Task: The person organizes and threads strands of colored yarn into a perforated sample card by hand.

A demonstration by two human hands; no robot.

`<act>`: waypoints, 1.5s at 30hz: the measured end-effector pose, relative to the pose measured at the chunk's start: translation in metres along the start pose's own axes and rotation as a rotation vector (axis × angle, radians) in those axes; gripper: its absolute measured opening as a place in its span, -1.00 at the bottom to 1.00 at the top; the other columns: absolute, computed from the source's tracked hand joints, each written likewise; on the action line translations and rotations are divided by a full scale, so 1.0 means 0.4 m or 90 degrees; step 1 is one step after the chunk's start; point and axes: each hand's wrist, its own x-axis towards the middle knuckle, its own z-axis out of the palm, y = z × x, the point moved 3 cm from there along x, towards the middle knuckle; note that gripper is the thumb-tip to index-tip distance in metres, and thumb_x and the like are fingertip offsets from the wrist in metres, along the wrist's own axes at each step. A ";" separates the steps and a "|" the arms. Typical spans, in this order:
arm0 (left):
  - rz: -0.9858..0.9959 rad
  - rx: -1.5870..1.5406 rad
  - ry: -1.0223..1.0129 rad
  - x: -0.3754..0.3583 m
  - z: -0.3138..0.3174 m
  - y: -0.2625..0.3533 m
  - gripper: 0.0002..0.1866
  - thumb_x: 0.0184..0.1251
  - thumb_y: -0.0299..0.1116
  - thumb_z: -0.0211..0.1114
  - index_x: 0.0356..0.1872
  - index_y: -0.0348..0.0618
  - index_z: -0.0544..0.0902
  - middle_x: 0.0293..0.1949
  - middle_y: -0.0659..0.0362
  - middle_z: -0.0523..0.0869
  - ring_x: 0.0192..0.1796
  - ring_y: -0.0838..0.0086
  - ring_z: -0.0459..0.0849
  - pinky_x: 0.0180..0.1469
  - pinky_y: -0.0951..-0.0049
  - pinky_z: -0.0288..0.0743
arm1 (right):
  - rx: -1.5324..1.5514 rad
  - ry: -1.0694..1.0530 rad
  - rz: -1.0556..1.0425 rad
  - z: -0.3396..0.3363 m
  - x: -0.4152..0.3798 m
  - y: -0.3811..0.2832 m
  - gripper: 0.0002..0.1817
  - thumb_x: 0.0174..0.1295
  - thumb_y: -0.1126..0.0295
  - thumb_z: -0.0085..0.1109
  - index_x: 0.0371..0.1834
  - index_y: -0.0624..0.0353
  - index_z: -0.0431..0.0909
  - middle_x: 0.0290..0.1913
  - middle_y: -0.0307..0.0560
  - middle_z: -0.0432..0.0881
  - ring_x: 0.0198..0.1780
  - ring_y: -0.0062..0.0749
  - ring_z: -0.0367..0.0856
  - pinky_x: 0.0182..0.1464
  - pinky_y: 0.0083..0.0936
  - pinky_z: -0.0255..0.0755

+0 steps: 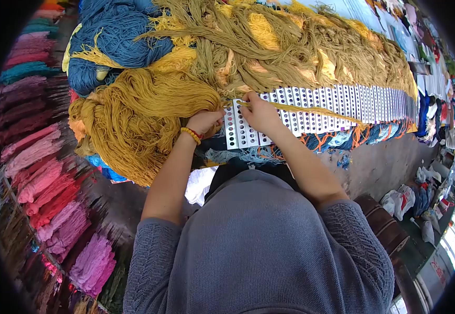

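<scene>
My left hand (205, 123), with a beaded bracelet at the wrist, is closed on the right edge of a large mustard yarn hank (143, 107). My right hand (261, 115) is closed in a pinch on a thin mustard yarn strand (311, 109). That strand trails to the right across a row of white perforated cards (290, 104). Beneath my right hand lie the leftmost cards, partly covered by it. My left fingertips are partly hidden by the yarn.
Olive yarn bundles (285, 47) are heaped behind the cards, with blue yarn (117, 39) at the back left. Orange and blue strands (337, 138) hang at the table's front edge. Pink hanks (44, 183) hang on the left. Plastic bags (397, 201) lie at right.
</scene>
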 end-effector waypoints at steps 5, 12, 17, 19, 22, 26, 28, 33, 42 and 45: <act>-0.042 -0.012 0.066 0.001 0.022 0.023 -0.75 0.08 -0.23 0.26 -0.49 -0.25 0.60 -0.60 0.25 0.55 -0.56 0.59 0.46 -0.50 0.60 0.31 | 0.042 0.049 -0.032 0.010 -0.001 0.011 -0.72 0.06 0.27 0.07 -0.20 0.13 0.35 -0.39 0.12 0.55 -0.33 0.00 0.53 -0.30 -0.22 0.39; 0.088 -0.434 -0.186 -0.116 0.053 0.122 -0.77 0.20 -0.32 0.15 -0.22 -0.27 0.51 -0.54 0.25 0.51 -0.51 0.61 0.42 -0.41 0.63 0.31 | 0.074 0.158 -0.081 0.024 -0.008 0.041 -0.77 0.07 0.31 0.04 -0.23 0.15 0.35 -0.36 0.11 0.53 -0.32 0.02 0.51 -0.29 -0.17 0.38; 0.002 -0.366 -0.130 -0.104 0.077 0.143 -0.75 0.22 -0.26 0.15 -0.15 -0.17 0.51 -0.47 0.28 0.52 -0.52 0.66 0.41 -0.44 0.68 0.32 | 0.134 0.214 -0.184 0.015 -0.038 0.014 -0.87 0.09 0.36 0.07 -0.37 0.15 0.41 -0.37 0.01 0.52 -0.40 -0.06 0.52 -0.40 -0.29 0.42; -0.017 -0.385 -0.144 -0.082 0.089 0.121 -0.71 0.22 -0.26 0.14 -0.08 -0.16 0.50 -0.49 0.30 0.52 -0.51 0.67 0.41 -0.44 0.68 0.30 | 0.027 0.236 -0.302 0.016 -0.058 -0.014 -0.88 0.07 0.38 0.08 -0.35 0.14 0.42 -0.40 -0.07 0.51 -0.42 -0.13 0.53 -0.42 -0.31 0.43; 0.024 -0.377 -0.059 -0.065 0.086 0.084 -0.72 0.23 -0.24 0.13 -0.10 -0.13 0.57 -0.56 0.33 0.48 -0.51 0.67 0.38 -0.45 0.69 0.26 | -0.055 0.249 -0.281 0.026 -0.034 -0.017 -0.71 -0.03 0.23 0.15 -0.30 0.15 0.40 -0.36 -0.05 0.47 -0.42 -0.14 0.55 -0.42 -0.34 0.45; -0.030 -0.441 0.117 -0.072 0.049 0.046 -0.77 0.25 -0.25 0.10 -0.31 -0.21 0.57 -0.56 0.28 0.48 -0.59 0.62 0.36 -0.53 0.64 0.23 | -0.151 0.162 -0.134 0.035 -0.013 -0.031 -0.57 -0.13 0.12 0.18 -0.25 0.17 0.40 -0.27 -0.03 0.45 -0.38 -0.12 0.55 -0.36 -0.33 0.45; -0.007 -0.521 0.147 -0.069 0.029 0.033 -0.80 0.24 -0.26 0.09 -0.43 -0.17 0.54 -0.56 0.27 0.50 -0.61 0.62 0.36 -0.54 0.64 0.22 | -0.131 0.171 -0.139 0.043 -0.007 -0.020 -0.58 -0.12 0.11 0.17 -0.25 0.14 0.41 -0.27 -0.04 0.45 -0.38 -0.11 0.55 -0.37 -0.33 0.45; -0.070 -0.467 0.307 -0.140 -0.041 0.069 -0.82 0.18 -0.28 0.05 -0.56 -0.10 0.44 -0.61 0.25 0.46 -0.62 0.58 0.33 -0.55 0.60 0.20 | -0.165 0.194 -0.185 0.048 -0.006 -0.009 -0.59 -0.12 0.05 0.16 -0.30 0.10 0.42 -0.32 -0.06 0.43 -0.43 -0.13 0.55 -0.42 -0.32 0.45; 0.250 -0.305 0.603 -0.398 -0.552 0.260 -0.89 0.15 -0.36 0.08 -0.46 -0.15 0.51 -0.50 0.23 0.56 -0.56 0.60 0.40 -0.51 0.64 0.25 | -0.157 0.126 -0.148 0.040 -0.004 -0.002 -0.56 -0.07 0.01 0.14 -0.21 0.05 0.40 -0.25 -0.08 0.43 -0.28 -0.16 0.55 -0.33 -0.26 0.43; 0.147 -0.095 0.581 -0.463 -0.634 0.322 -0.84 0.20 -0.27 0.11 -0.46 -0.13 0.51 -0.48 0.23 0.57 -0.64 0.62 0.37 -0.63 0.62 0.22 | -0.112 0.094 -0.147 0.031 -0.001 0.003 -0.53 -0.05 0.00 0.13 -0.18 0.09 0.40 -0.24 -0.02 0.45 -0.28 -0.12 0.55 -0.27 -0.28 0.43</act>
